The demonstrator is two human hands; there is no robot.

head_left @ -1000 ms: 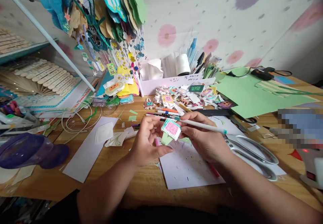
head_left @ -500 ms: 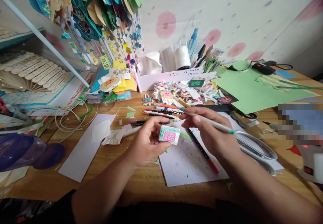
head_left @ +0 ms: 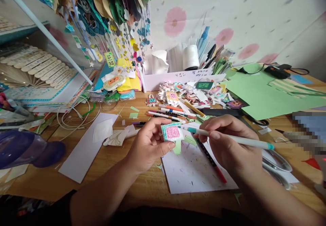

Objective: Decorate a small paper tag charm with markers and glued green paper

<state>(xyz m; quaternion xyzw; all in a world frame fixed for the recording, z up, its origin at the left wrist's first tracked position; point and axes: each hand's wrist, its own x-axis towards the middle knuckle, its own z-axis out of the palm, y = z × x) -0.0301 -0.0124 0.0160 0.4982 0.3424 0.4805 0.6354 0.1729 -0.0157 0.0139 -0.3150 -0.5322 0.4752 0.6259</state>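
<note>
My left hand (head_left: 149, 144) pinches a small square paper cutout (head_left: 172, 132) with a pink centre, a teal border and a green paper tab hanging below. My right hand (head_left: 226, 144) grips a white marker with a teal tip and end (head_left: 230, 137), its tip touching the cutout's right edge. Both hands hover over a white sheet (head_left: 193, 171) speckled with pen marks, on which a red-and-black pen (head_left: 211, 159) lies.
Loose markers (head_left: 168, 114) and a heap of small cutouts (head_left: 193, 93) lie behind the hands. A white organiser box (head_left: 175, 78), green paper (head_left: 262, 97), scissors (head_left: 277, 165), a white strip (head_left: 86, 148), a purple object (head_left: 25, 149) and cables (head_left: 76, 115) share the wooden desk.
The right hand turned the marker round, bringing its tip to the cutout's right edge. The left hand tilted the cutout upright. The view shifted slightly.
</note>
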